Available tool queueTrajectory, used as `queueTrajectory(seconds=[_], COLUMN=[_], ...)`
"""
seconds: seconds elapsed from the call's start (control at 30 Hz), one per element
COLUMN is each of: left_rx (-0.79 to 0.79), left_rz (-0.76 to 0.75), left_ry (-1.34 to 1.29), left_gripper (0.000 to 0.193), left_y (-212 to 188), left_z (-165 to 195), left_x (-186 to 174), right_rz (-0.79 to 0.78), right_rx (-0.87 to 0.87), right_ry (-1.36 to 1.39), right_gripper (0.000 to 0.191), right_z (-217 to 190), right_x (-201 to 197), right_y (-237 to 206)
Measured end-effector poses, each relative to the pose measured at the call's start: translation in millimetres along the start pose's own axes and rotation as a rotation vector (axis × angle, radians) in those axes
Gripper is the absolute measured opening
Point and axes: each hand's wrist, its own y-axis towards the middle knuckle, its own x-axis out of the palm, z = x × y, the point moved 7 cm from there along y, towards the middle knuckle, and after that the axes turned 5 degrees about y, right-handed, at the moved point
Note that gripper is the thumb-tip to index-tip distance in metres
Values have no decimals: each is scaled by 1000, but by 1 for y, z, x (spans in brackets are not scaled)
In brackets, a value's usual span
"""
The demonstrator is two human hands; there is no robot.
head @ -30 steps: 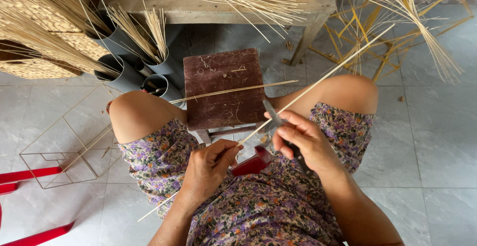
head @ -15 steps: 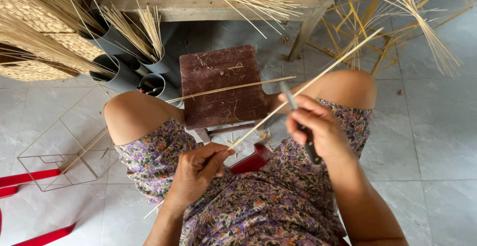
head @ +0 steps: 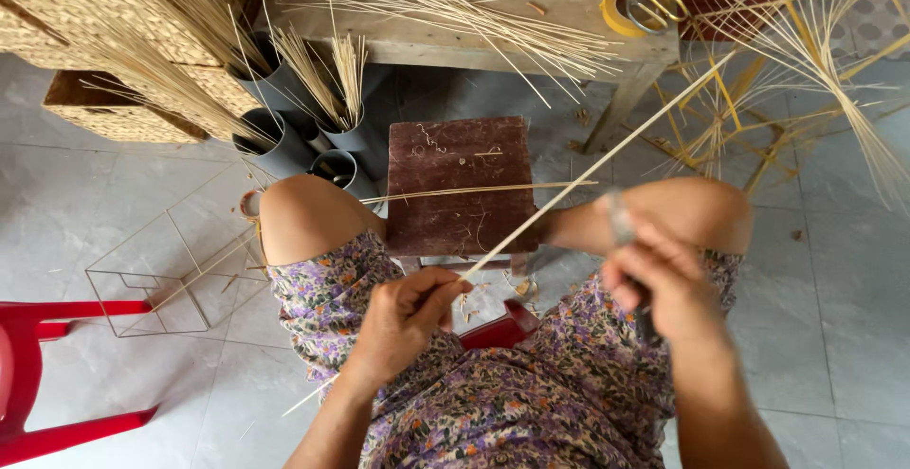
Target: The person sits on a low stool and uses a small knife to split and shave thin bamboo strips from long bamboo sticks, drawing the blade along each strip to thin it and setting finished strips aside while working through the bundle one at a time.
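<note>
While the person sits with knees apart, the left hand (head: 403,322) pinches a long thin bamboo stick (head: 607,154) near its lower end, angling it up and away over the lap so the length stays free to be worked. Right hand (head: 659,284): blurred, closed around something slim and grey, possibly a small blade; I cannot tell for certain. It sits just beside the right knee, apart from the stick.

Small dark wooden stool (head: 462,185): set between the knees, scratched on top, a second thin stick (head: 474,190) lying across it.

Wooden bench (head: 427,43): beyond the stool, strewn with loose sticks; yellow tape roll (head: 621,12) with scissors (head: 656,5) at its right end.

Grey pipes (head: 284,137): standing under the bench, holding bundled sticks upright.

Floor (head: 114,204): pale grey tiles, with a wire frame (head: 156,270), a red plastic chair (head: 38,374) and woven baskets (head: 104,71) to the left.
</note>
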Motion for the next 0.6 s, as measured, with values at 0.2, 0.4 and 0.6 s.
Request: queueTrajectory(seconds=[0.2, 0.4, 0.6], left_rx=[-6, -38, -63], left_rz=[-87, -117, -138], left_ry=[26, 34, 72], left_gripper=[15, 16, 16], left_y=[3, -1, -13], left_z=[8, -3, -18], left_x=[29, 17, -10], right_rz=[-361, -201, 74], right_rx=[157, 117, -37], right_ry=[-67, 22, 237], right_gripper=[45, 40, 45], right_z=[52, 46, 15], right_x=[88, 43, -50], right_y=[-8, 15, 22])
